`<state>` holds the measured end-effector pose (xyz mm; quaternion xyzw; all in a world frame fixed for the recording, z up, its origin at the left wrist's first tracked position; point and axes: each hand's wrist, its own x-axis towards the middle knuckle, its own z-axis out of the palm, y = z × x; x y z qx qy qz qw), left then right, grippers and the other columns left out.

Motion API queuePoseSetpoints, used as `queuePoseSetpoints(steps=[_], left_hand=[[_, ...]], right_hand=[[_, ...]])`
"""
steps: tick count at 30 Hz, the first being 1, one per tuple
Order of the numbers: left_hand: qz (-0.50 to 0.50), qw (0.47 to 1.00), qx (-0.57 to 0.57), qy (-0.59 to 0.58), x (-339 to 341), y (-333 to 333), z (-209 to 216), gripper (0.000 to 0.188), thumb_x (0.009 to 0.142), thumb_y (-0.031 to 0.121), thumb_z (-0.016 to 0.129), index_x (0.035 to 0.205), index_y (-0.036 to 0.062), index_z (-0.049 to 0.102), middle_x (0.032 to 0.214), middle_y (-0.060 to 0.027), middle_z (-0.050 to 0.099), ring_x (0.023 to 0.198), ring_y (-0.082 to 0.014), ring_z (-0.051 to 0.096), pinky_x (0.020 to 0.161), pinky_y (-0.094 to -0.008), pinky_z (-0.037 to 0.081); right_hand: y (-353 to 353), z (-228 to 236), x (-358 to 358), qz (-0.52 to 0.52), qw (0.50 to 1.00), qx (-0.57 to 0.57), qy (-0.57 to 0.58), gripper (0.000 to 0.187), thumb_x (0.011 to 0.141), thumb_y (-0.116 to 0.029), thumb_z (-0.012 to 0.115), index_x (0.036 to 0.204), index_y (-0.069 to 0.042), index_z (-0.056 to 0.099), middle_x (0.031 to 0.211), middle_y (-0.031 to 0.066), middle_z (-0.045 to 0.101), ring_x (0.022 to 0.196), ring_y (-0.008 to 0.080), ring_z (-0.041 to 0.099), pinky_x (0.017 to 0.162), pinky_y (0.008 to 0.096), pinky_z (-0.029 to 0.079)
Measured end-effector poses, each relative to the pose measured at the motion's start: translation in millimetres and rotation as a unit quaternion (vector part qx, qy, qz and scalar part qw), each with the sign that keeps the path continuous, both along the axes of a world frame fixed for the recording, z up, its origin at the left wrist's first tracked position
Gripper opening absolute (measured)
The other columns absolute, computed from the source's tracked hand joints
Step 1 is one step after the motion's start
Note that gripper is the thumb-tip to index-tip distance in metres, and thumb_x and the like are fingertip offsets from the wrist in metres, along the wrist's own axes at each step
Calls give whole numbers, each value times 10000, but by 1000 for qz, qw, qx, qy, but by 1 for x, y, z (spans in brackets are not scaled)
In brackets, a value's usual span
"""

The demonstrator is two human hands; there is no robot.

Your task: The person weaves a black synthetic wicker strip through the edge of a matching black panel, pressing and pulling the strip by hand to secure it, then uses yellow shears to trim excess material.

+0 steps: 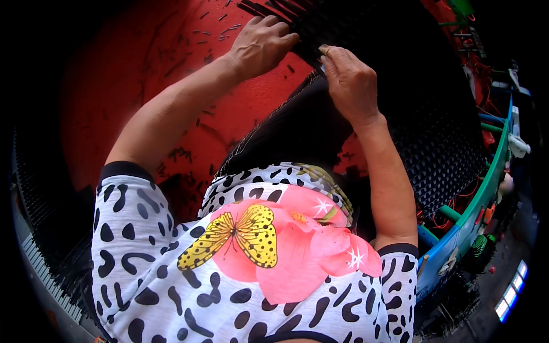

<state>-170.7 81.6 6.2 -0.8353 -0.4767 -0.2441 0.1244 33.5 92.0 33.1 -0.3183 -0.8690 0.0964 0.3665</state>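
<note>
A dark woven sheet of black strips spreads from the top middle down the right side. At its far-left edge, loose black strip ends stick out beside my left hand. The left fingers are curled over that edge and closed on black strips; their tips are hidden. To the right, my right hand is closed in a pinch against the dark sheet, with a yellowish band at the fingertips. A small pale piece shows beneath those fingers, too little of it to name.
The red floor is strewn with short black scraps. At the right stands a curved green and blue frame with cords and orange wires around it. My black-clad leg lies below the hands. Ribbed dark material curves along the far left.
</note>
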Motion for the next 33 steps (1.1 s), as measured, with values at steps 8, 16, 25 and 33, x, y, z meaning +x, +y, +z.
queuePoseSetpoints(steps=[8, 16, 25, 33], left_hand=[[14, 994, -107, 21, 4, 8, 18, 148, 732, 176, 582, 847, 93, 624, 831, -62, 587, 892, -233, 563, 751, -372, 456], [-20, 999, 31, -26, 4, 16, 1, 110, 719, 192, 613, 695, 86, 597, 716, -57, 579, 747, -240, 588, 633, -364, 489], [125, 971, -28, -202, 22, 10, -14, 135, 745, 197, 650, 753, 62, 647, 717, -70, 589, 714, -256, 588, 636, -367, 475], [195, 946, -143, -215, 37, -12, -14, 182, 825, 232, 570, 887, 81, 651, 725, -113, 587, 719, -297, 588, 638, -397, 462]], right_hand=[[-3, -7, -14, -37, 992, -13, -123, 113, 794, -142, 531, 727, -65, 579, 717, 84, 622, 646, 269, 623, 571, 356, 514], [0, -16, -20, -78, 978, 82, -177, 107, 756, -129, 558, 659, -87, 545, 642, 61, 580, 597, 225, 620, 517, 305, 506], [15, -35, -17, -13, 972, 190, -136, 32, 734, -102, 566, 703, -95, 565, 638, 26, 523, 576, 173, 586, 492, 279, 476], [14, -44, -16, -14, 968, 219, -123, 27, 723, -109, 568, 743, -97, 582, 650, 16, 527, 585, 155, 575, 490, 265, 473]])
